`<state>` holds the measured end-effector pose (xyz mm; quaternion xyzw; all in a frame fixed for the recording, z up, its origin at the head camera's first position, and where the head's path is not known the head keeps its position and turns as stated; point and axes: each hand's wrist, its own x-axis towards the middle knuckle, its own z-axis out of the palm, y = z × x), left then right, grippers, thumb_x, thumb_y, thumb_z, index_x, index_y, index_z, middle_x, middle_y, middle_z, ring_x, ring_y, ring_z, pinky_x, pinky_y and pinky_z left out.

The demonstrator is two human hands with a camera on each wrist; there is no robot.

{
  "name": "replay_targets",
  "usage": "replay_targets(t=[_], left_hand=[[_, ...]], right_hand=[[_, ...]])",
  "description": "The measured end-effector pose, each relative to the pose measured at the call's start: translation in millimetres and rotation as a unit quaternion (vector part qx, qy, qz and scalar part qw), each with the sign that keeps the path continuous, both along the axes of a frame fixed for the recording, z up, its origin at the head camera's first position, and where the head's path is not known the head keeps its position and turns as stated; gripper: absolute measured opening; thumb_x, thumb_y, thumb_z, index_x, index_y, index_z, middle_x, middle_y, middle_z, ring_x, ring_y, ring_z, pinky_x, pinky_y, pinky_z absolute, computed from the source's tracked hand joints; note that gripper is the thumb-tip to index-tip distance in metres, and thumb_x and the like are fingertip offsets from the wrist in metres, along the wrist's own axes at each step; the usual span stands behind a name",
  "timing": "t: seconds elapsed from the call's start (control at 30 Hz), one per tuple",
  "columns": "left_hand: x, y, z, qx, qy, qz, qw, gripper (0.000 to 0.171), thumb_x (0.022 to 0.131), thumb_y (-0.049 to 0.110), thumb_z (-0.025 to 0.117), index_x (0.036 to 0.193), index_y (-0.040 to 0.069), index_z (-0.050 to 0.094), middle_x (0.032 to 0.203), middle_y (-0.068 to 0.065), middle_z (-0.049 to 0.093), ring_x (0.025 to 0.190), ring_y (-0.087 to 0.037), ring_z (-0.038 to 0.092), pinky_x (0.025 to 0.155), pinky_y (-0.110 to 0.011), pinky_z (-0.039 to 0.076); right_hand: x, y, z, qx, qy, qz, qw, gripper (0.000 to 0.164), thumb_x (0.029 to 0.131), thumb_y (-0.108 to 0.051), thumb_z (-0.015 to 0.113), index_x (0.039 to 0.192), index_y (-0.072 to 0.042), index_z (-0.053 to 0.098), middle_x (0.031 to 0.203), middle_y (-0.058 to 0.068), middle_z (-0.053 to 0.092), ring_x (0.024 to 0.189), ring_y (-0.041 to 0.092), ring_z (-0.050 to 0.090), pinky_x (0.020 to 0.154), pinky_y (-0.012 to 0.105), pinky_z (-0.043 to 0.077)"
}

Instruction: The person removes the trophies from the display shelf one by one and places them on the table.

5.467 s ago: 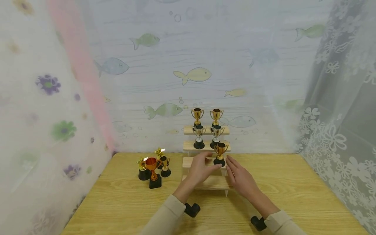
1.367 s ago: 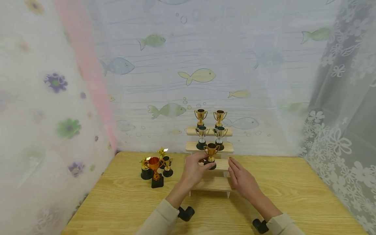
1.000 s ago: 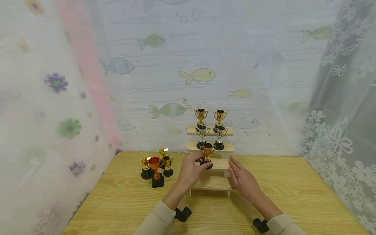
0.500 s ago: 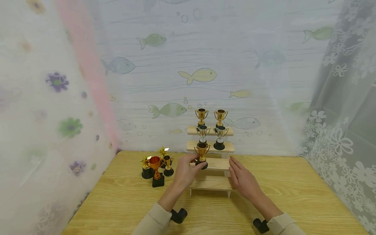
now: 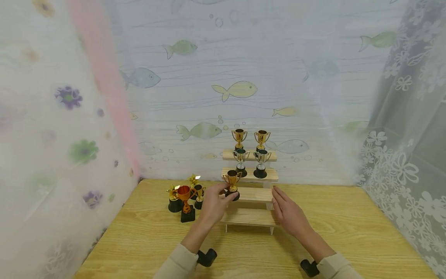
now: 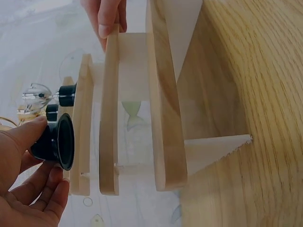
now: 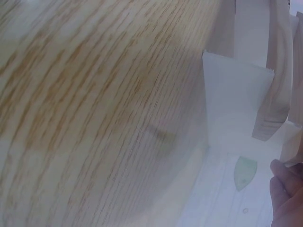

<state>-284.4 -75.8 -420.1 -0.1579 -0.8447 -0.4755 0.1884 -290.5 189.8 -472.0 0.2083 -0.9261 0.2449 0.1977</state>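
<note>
At stand's left end: left hand [image 5: 213, 204] pinches gold trophy [image 5: 232, 183], shifted leftward; right hand [image 5: 287, 211] relaxed.

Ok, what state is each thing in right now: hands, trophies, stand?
Left hand: pinching gold trophy by its base, at the third step's left end.
Right hand: fingers straight, at the stand's right side.
Four shelved trophies: upright.
Table trophies: upright, clustered.
</note>
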Motion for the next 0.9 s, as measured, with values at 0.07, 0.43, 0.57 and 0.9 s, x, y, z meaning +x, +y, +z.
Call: replay_targets(t=[0.07, 0.43, 0.57, 0.9], left_hand=[[-0.6, -2, -1.3, -0.001, -0.003, 0.003, 1.0, 0.026, 0.092, 0.019, 0.078, 0.117, 0.009, 0.077, 0.112, -0.005, 0.074, 0.098, -0.022, 0.066, 0.083, -0.044, 0.059], [0.4, -13, -5.9, -0.032, 0.028, 0.039, 0.9983, 0.023, 0.09, 0.022, 0.081, 0.11, 0.011, 0.079, 0.105, -0.002, 0.075, 0.087, -0.018, 0.063, 0.074, -0.035, 0.053], [1.6, -17, -6.7, -0.028, 0.032, 0.046, 0.998, 0.024, 0.089, 0.02, 0.082, 0.109, 0.009, 0.079, 0.103, -0.003, 0.076, 0.085, -0.019, 0.063, 0.074, -0.036, 0.053], [3.7, -29, -12.1, -0.032, 0.036, 0.063, 0.9969, 0.023, 0.088, 0.019, 0.083, 0.109, 0.008, 0.079, 0.102, -0.004, 0.075, 0.086, -0.021, 0.063, 0.072, -0.033, 0.052]], right_hand=[[0.0, 0, 0.1, 0.0, -0.001, 0.0, 1.0, 0.046, 0.112, -0.02, 0.044, 0.148, 0.008, 0.047, 0.155, 0.023, 0.044, 0.135, 0.041, 0.051, 0.103, 0.056, 0.048], [0.8, 0, 1.5, 0.001, -0.002, 0.002, 1.0, 0.046, 0.111, -0.019, 0.045, 0.148, 0.008, 0.047, 0.155, 0.023, 0.045, 0.135, 0.042, 0.051, 0.103, 0.056, 0.047], [0.7, -1, 1.6, 0.001, -0.004, -0.001, 1.0, 0.046, 0.111, -0.02, 0.044, 0.148, 0.008, 0.047, 0.155, 0.023, 0.044, 0.135, 0.042, 0.051, 0.103, 0.057, 0.047], [0.2, -1, 0.8, 0.003, -0.003, -0.003, 1.0, 0.046, 0.111, -0.02, 0.044, 0.148, 0.007, 0.047, 0.156, 0.022, 0.044, 0.135, 0.041, 0.052, 0.102, 0.056, 0.048]])
